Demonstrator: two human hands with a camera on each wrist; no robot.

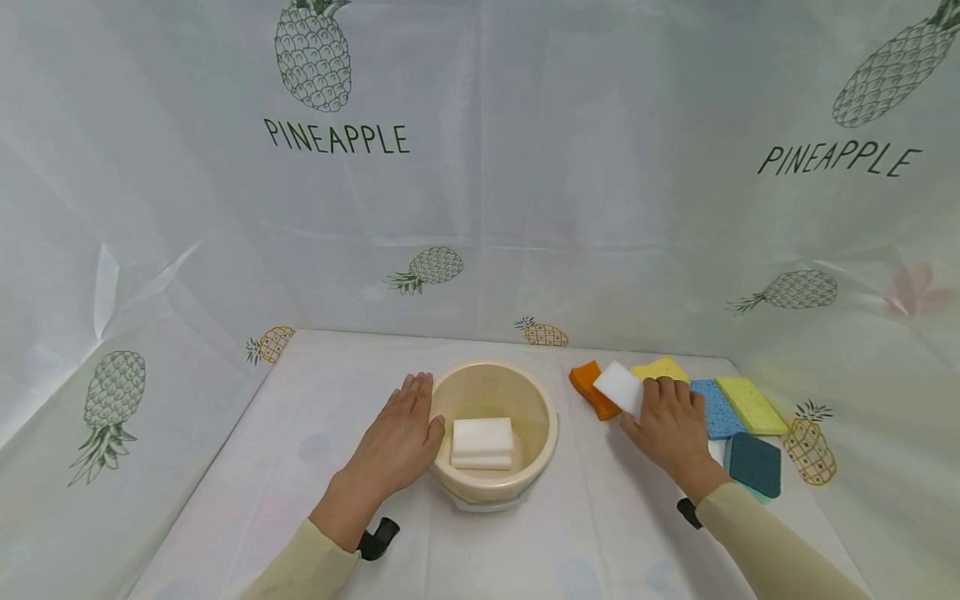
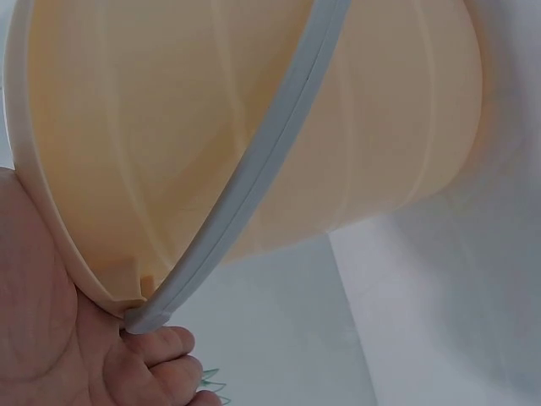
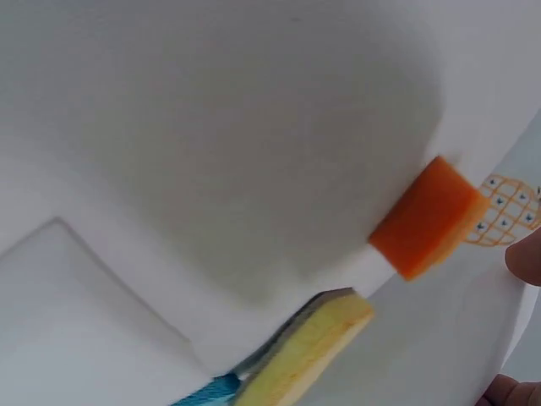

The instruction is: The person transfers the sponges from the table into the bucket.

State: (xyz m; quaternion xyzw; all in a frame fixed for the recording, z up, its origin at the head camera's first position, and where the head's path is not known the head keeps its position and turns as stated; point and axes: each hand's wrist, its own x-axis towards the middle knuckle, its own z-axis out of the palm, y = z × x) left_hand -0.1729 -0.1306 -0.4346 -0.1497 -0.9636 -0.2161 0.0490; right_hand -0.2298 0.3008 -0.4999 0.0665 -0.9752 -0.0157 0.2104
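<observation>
A cream bucket (image 1: 480,392) stands mid-table with a white sponge block (image 1: 482,442) inside, possibly more than one stacked. My left hand (image 1: 397,437) rests along the bucket's left rim, fingers extended. In the left wrist view, the palm (image 2: 42,313) lies against the rim beside the end of the grey handle (image 2: 254,178). To the right of the bucket, my right hand (image 1: 671,425) pinches a white sponge (image 1: 621,387) between thumb and fingers. That sponge overlaps an orange sponge (image 1: 592,392) in the head view.
Around the right hand lie a yellow sponge (image 1: 663,367), a blue sponge (image 1: 715,408), a yellow-green sponge (image 1: 752,406) and a dark green scouring sponge (image 1: 754,464). A white slab (image 3: 76,321) lies on the table in the right wrist view. Pineapple-print sheeting (image 1: 600,208) walls the back and sides.
</observation>
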